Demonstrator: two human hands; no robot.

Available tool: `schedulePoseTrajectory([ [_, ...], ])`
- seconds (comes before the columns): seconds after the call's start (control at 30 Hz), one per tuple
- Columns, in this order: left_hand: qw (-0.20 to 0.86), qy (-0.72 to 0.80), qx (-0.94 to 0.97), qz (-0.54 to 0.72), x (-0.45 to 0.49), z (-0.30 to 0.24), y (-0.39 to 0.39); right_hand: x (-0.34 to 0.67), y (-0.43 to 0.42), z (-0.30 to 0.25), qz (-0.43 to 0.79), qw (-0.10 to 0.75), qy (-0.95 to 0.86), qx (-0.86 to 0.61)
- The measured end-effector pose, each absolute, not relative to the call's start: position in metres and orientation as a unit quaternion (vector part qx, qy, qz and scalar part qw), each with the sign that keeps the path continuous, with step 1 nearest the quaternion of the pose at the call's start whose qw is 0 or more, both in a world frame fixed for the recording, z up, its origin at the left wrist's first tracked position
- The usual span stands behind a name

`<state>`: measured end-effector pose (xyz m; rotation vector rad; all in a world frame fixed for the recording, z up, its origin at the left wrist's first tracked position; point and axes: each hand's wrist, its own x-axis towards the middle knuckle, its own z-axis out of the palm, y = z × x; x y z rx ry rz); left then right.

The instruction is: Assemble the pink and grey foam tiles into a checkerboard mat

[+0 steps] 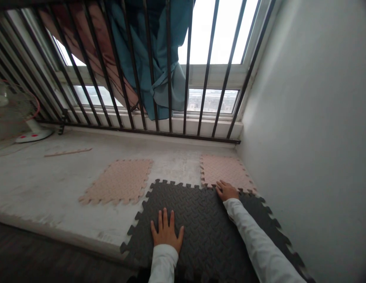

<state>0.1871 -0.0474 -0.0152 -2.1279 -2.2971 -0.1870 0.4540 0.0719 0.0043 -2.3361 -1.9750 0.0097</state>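
A dark grey foam mat (197, 224) with puzzle-cut edges lies in front of me, close to the right wall. My left hand (167, 232) rests flat on it with the fingers spread. At its far edge, where it meets a pink foam tile (224, 169), lies my right hand (227, 190), fingers stretched over the seam. The pink tile sits by the wall corner, and the two edges touch there; whether every tooth is locked I cannot tell. Another pink foam tile (120, 181) lies apart to the left on the pale ledge.
A pale raised ledge (53, 188) drops to a dark floor (29, 255) at the front left. A thin pink edge strip (67, 152) and a white fan (34, 133) are at the left. Dark railings (147, 131) run before the window and curtains (165, 78); a white wall (312, 118) bounds the right.
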Motion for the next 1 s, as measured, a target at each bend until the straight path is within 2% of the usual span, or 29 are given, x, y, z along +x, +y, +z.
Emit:
schedulePoseTrajectory([
  [0.43,0.003,-0.735,-0.676,-0.054,0.187,-0.013,-0.047,0.444,0.072,-0.004,-0.023,0.072,-0.685,-0.725],
  [0.73,0.001,-0.735,-0.676,-0.053,0.187,-0.015,-0.047,0.436,0.043,-0.016,-0.017,0.051,-0.707,-0.705],
  [1.0,0.001,-0.732,-0.68,-0.041,0.186,-0.014,-0.047,0.45,0.047,0.007,0.001,0.022,-0.71,-0.704],
])
